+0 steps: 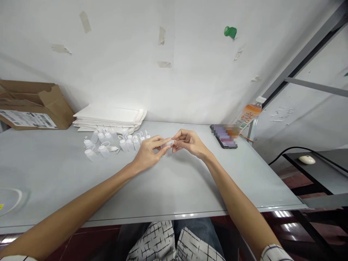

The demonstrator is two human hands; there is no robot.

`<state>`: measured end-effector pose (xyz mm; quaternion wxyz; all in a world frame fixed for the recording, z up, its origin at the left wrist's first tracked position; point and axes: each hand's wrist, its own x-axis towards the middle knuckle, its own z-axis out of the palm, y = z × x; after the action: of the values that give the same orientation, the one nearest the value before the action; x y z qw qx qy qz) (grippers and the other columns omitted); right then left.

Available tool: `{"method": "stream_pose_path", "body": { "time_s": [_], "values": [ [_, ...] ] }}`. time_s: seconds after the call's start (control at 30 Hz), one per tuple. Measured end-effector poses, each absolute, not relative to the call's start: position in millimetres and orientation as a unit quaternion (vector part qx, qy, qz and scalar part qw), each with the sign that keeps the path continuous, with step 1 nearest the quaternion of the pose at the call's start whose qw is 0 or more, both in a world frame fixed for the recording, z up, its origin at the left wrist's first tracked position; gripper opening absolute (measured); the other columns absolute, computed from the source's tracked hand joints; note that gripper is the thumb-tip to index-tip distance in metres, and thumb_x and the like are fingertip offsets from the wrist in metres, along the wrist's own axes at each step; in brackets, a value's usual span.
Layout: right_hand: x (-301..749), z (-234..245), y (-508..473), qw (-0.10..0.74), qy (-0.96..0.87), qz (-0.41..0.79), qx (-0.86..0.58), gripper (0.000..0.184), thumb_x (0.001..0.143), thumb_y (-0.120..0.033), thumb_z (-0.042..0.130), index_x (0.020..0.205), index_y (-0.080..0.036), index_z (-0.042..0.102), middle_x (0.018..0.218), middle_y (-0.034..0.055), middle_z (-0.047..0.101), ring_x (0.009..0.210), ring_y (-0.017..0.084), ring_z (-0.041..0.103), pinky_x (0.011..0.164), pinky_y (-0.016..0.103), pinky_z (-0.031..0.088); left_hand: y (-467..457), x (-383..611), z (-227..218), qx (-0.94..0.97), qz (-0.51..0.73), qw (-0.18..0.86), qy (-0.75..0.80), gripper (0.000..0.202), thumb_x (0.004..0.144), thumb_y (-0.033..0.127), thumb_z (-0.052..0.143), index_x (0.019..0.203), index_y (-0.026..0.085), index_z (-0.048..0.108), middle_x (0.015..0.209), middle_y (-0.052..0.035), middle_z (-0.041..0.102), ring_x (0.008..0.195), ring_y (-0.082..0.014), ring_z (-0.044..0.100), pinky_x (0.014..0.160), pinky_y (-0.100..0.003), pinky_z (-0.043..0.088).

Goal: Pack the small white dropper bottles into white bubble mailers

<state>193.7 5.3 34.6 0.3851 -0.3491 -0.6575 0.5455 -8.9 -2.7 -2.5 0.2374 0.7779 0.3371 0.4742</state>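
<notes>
A small translucent plastic squeeze bottle (168,143) is held above the table, tilted on its side between my hands. My left hand (150,151) is closed on its body, thumb and fingers along the sides. At the bottle's right end, my right hand (189,142) pinches with thumb and fingertips; these mostly hide that end, so its cap cannot be made out. To the left of my hands, similar small bottles (91,154) with looped caps stand in a cluster on the table, several in number. A few of them lean or lie over.
Behind the bottles lies a stack of white paper sheets or envelopes (108,115), beside an open cardboard box (35,105). A phone (224,137) and an orange drink bottle (248,115) are at the right. The grey table (163,188) ends close to my lap.
</notes>
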Motion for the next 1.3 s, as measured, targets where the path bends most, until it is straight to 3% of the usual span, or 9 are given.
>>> {"method": "stream_pose_path", "body": {
  "time_s": [0.2, 0.43, 0.5, 0.63, 0.77, 0.9, 1.07, 1.3],
  "values": [
    [194.4, 31.0, 7.8, 0.385, -0.634, 0.577, -0.341, 0.033, 0.074, -0.04, 0.081, 0.084, -0.017, 0.061, 0.072, 0.0043, 0.073, 0.072, 0.021, 0.074, 0.079, 0.042, 0.06, 1.8, -10.8, -7.4, 0.826, 0.485, 0.086, 0.273, 0.025, 0.096, 0.023, 0.057, 0.114, 0.019, 0.073, 0.084, -0.0041, 0.067, 0.069, -0.0102, 0.06, 0.059, -0.02, 0.047],
    [196.9, 32.0, 9.0, 0.368, -0.62, 0.6, -0.347, 0.031, 0.072, -0.036, 0.083, 0.084, -0.017, 0.061, 0.074, 0.0033, 0.074, 0.074, 0.021, 0.075, 0.079, 0.039, 0.06, 0.6, -12.5, -6.2, 0.854, 0.467, 0.0, 0.23, 0.027, 0.098, 0.015, 0.051, 0.116, 0.018, 0.07, 0.086, -0.0045, 0.062, 0.067, -0.0089, 0.055, 0.055, -0.019, 0.044],
    [197.2, 34.8, 8.4, 0.362, -0.618, 0.604, -0.35, 0.034, 0.072, -0.034, 0.083, 0.092, -0.017, 0.061, 0.077, 0.0034, 0.075, 0.074, 0.021, 0.075, 0.08, 0.04, 0.06, -0.2, -11.8, -5.6, 0.852, 0.467, -0.001, 0.235, 0.027, 0.098, 0.016, 0.051, 0.116, 0.018, 0.07, 0.086, -0.0052, 0.063, 0.067, -0.0094, 0.056, 0.055, -0.02, 0.045],
    [197.8, 38.9, 7.3, 0.391, -0.623, 0.585, -0.342, 0.045, 0.075, -0.032, 0.081, 0.112, -0.018, 0.058, 0.082, 0.0045, 0.077, 0.079, 0.022, 0.075, 0.088, 0.044, 0.058, -3.9, -7.5, -3.0, 0.802, 0.504, 0.112, 0.299, 0.027, 0.096, 0.028, 0.057, 0.116, 0.016, 0.071, 0.088, -0.006, 0.067, 0.07, -0.0116, 0.064, 0.058, -0.021, 0.053],
    [198.5, 37.6, 7.9, 0.432, -0.626, 0.563, -0.325, 0.046, 0.075, -0.033, 0.082, 0.113, -0.019, 0.06, 0.093, 0.0064, 0.078, 0.084, 0.023, 0.075, 0.092, 0.046, 0.056, -8.3, -5.0, 4.6, 0.711, 0.507, 0.306, 0.379, 0.043, 0.091, 0.042, 0.062, 0.118, 0.009, 0.069, 0.072, -0.0034, 0.068, 0.058, -0.0139, 0.067, 0.058, -0.026, 0.06],
    [198.7, 36.9, 8.4, 0.433, -0.629, 0.557, -0.327, 0.041, 0.075, -0.035, 0.082, 0.108, -0.018, 0.065, 0.092, 0.0062, 0.077, 0.081, 0.022, 0.075, 0.088, 0.044, 0.058, -9.0, -5.7, 10.6, 0.669, 0.494, 0.409, 0.376, 0.042, 0.088, 0.045, 0.066, 0.11, 0.009, 0.072, 0.071, -0.0042, 0.07, 0.058, -0.0165, 0.069, 0.061, -0.031, 0.063],
    [196.3, 40.9, 5.2, 0.399, -0.659, 0.551, -0.321, 0.033, 0.08, -0.042, 0.077, 0.1, -0.015, 0.072, 0.087, 0.0064, 0.075, 0.079, 0.02, 0.073, 0.081, 0.041, 0.06, -6.5, -7.7, 13.5, 0.656, 0.495, 0.456, 0.341, 0.041, 0.085, 0.044, 0.07, 0.109, 0.011, 0.073, 0.067, -0.003, 0.07, 0.06, -0.0173, 0.07, 0.063, -0.032, 0.063],
    [193.1, 37.6, 4.4, 0.404, -0.652, 0.554, -0.322, 0.035, 0.079, -0.046, 0.077, 0.096, -0.014, 0.073, 0.084, 0.0071, 0.074, 0.072, 0.02, 0.073, 0.076, 0.04, 0.061, -0.2, -12.3, 11.2, 0.69, 0.495, 0.416, 0.326, 0.033, 0.085, 0.037, 0.071, 0.107, 0.013, 0.076, 0.078, -0.0046, 0.071, 0.058, -0.0148, 0.068, 0.06, -0.029, 0.061]
  ]
}}
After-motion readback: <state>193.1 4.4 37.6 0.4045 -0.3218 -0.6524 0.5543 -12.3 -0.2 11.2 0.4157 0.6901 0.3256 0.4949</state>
